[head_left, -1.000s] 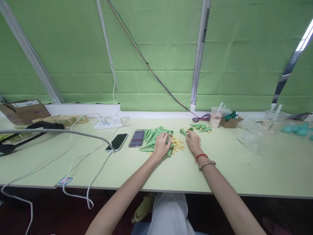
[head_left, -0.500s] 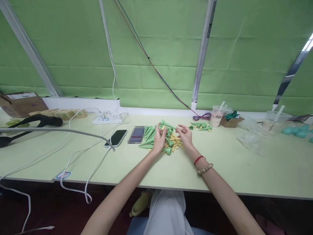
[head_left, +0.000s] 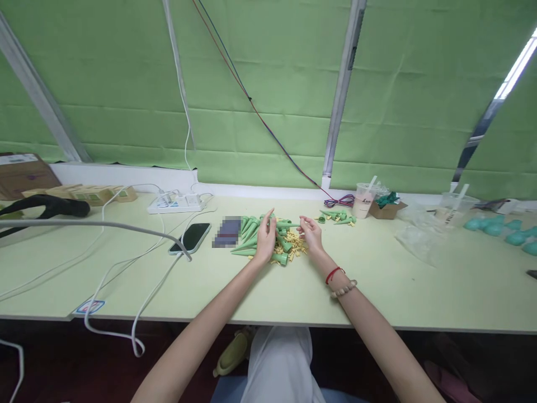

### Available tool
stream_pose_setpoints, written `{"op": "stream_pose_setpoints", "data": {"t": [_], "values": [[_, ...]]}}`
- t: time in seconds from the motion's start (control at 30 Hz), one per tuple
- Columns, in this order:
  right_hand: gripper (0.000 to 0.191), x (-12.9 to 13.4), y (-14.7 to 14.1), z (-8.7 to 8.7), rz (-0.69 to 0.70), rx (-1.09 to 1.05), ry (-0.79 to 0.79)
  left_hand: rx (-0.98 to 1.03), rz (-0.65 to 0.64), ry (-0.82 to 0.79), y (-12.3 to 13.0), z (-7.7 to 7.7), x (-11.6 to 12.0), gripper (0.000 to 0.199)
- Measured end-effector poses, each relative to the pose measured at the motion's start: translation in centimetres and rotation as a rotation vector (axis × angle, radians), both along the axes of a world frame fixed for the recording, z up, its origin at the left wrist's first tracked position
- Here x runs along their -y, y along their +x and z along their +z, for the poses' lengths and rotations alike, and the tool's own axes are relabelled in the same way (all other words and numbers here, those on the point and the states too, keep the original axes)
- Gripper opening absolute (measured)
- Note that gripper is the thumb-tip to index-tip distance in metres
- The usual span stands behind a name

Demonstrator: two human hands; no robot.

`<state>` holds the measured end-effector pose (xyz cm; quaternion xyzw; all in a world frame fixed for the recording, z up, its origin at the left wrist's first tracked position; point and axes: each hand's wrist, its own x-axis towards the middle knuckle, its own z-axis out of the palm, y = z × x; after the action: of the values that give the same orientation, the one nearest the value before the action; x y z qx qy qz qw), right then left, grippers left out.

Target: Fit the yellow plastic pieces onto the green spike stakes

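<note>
My left hand (head_left: 265, 240) is closed around the wide end of a green plastic spike (head_left: 288, 224), above a pile of the same pieces. The spike lies nearly level, its thin tip pointing right. At that tip my right hand (head_left: 311, 236) is closed, thumb and fingers pinched together; anything smaller between them is hidden. Below and between the hands lies a heap of small yellow plastic pieces (head_left: 297, 246). More green spikes (head_left: 250, 229) are stacked to the left of my left hand, partly covered by it.
Left of the pile lie a blurred-out dark item (head_left: 227, 232) and a phone (head_left: 191, 238). A power strip (head_left: 176, 204) and loose white cables spread farther left. Behind on the right are several spikes with yellow bits (head_left: 339, 216), a drink cup (head_left: 363, 200) and a small cardboard box (head_left: 386, 210).
The spike in my left hand has swung to nearly level, and its tip now meets my right fingers. The camera view has turned slightly right.
</note>
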<state>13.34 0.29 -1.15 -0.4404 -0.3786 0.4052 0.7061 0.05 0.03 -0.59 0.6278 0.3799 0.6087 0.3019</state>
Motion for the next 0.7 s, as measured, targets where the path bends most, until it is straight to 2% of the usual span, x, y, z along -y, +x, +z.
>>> {"op": "stream_pose_setpoints", "data": {"t": [0.17,0.43,0.53,0.6,0.7], "values": [[0.035,0.1,-0.1,-0.1,0.031,0.006,0.017,0.042,-0.021,-0.037,0.1,-0.1,-0.3,0.043],[0.037,-0.1,0.8,0.5,-0.007,0.143,-0.051,0.129,-0.107,-0.118,0.2,0.1,-0.4,0.052],[0.035,-0.3,2.5,0.6,-0.157,0.302,-0.081,0.158,-0.116,-0.144,0.2,0.1,-0.5,0.055],[0.035,-0.3,4.0,0.4,-0.286,0.496,-0.170,0.170,-0.110,-0.151,0.2,0.1,-0.5,0.055],[0.034,-0.1,5.8,-0.1,-0.310,0.804,-0.381,0.172,-0.102,-0.161,0.2,0.0,-0.5,0.052]]}}
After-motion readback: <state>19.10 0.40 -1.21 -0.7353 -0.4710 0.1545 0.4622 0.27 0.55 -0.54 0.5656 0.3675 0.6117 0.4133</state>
